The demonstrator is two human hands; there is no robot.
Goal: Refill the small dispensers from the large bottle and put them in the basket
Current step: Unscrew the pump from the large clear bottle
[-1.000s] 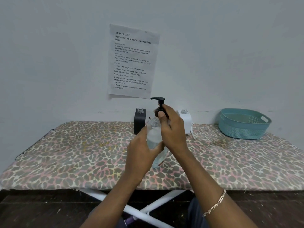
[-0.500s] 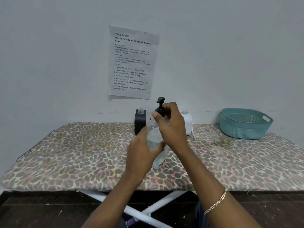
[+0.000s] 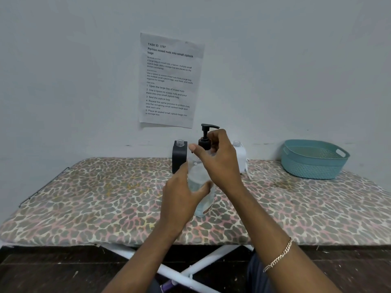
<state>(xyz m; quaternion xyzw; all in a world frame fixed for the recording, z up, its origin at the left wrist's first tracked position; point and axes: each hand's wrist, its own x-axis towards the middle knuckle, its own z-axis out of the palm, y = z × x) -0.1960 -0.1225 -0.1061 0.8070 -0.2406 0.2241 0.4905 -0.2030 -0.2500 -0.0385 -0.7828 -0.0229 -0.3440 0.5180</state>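
Note:
A large clear bottle (image 3: 201, 182) with a black pump top (image 3: 206, 135) stands on the leopard-print board (image 3: 95, 197) in the middle. My left hand (image 3: 182, 193) grips its body. My right hand (image 3: 218, 159) curls its fingers round the pump collar at the neck. Behind the bottle stand a small black dispenser (image 3: 179, 157) and a small white dispenser (image 3: 240, 156), both with open necks. A teal basket (image 3: 313, 159) sits empty at the back right.
A printed sheet (image 3: 170, 79) is taped to the wall above the dispensers. The board's white legs (image 3: 190, 269) cross below its front edge. A metal rack (image 3: 42, 185) sticks out at the board's left end.
The pump head has turned: its spout pointed left, then toward me, and now points right. My right hand shifted round the collar. My left hand kept its hold on the bottle.

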